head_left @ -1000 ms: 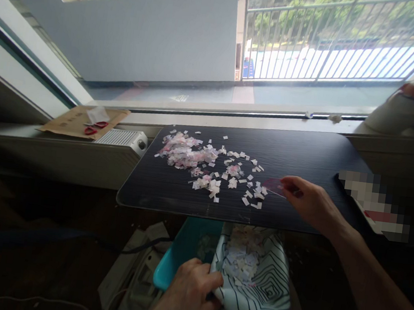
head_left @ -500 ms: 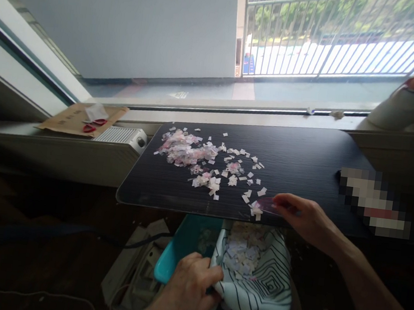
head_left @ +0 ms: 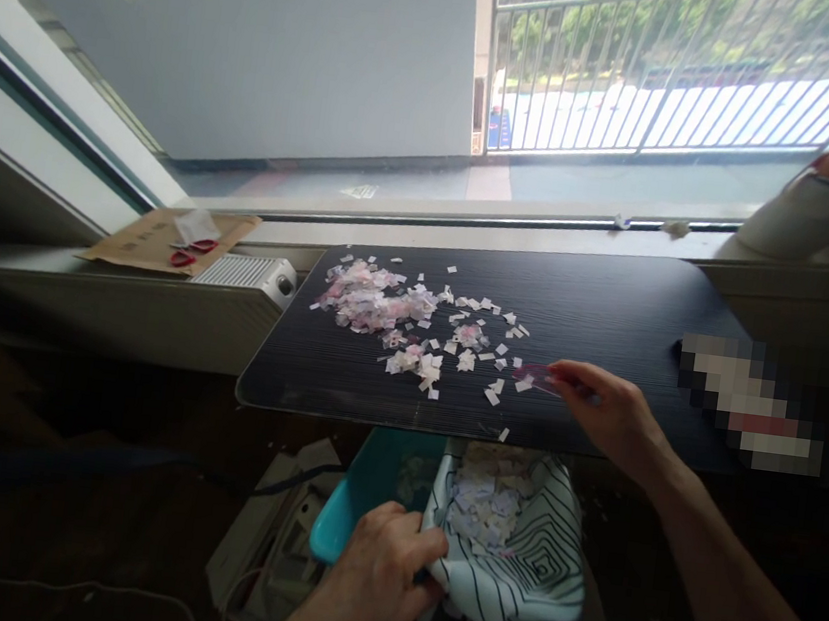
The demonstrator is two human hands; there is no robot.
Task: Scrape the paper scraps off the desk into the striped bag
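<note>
My right hand (head_left: 610, 410) rests on the black table (head_left: 610, 314) and pinches a small pink card (head_left: 536, 376) flat against the top, next to scattered paper scraps (head_left: 413, 320). Below the table's front edge my left hand (head_left: 374, 578) grips the rim of a white bag with black line pattern (head_left: 512, 554). The bag lines a teal bin (head_left: 361, 500) and holds several paper scraps (head_left: 489, 496). One scrap (head_left: 503, 433) lies at the table's front edge.
A brown envelope with red scissors (head_left: 180, 247) lies on the sill at left, beside a white heater (head_left: 245, 275). Another person's sleeved arm (head_left: 811, 213) is at the far right. A blurred flat object (head_left: 747, 402) sits on the table's right end.
My right hand dragged the card toward the front edge, pushing scraps off into the bag, then moved back up the table. My left hand kept hold of the bag.
</note>
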